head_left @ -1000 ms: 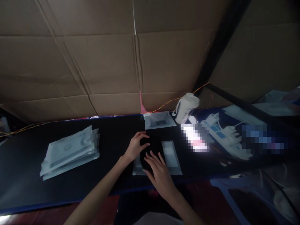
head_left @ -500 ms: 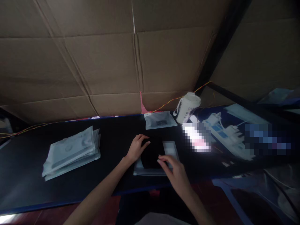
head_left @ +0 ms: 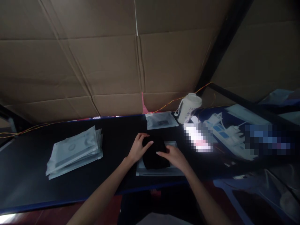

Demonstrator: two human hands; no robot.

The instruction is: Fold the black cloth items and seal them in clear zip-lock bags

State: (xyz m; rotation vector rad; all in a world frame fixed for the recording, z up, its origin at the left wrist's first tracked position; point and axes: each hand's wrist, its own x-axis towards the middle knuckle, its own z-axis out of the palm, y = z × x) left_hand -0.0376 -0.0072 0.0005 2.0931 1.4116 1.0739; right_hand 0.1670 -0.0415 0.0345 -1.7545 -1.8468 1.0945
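Observation:
A folded black cloth item (head_left: 153, 159) lies on frosted zip bags (head_left: 150, 172) near the front edge of the table. My left hand (head_left: 138, 148) grips its left side, thumb on top and fingers curled round the far left corner. On the opposite side, my right hand (head_left: 175, 157) holds the right edge, with the thumb over the top and the fingers partly hidden behind it. Dark on dark, the cloth shows little detail, so its exact kind cannot be made out.
Several filled frosted zip bags (head_left: 73, 151) are stacked on the left of the black table (head_left: 117, 137). Another bag (head_left: 161, 122) lies at the back beside a white lidded cup (head_left: 189, 107). Farther right are a bright blurred patch and a white power strip (head_left: 220, 131). Cardboard (head_left: 112, 65) walls the back.
My right hand has moved up along the cloth's right edge and now wraps it more fully. The cloth looks bulkier and its right edge has shifted. My left hand stays on its left side.

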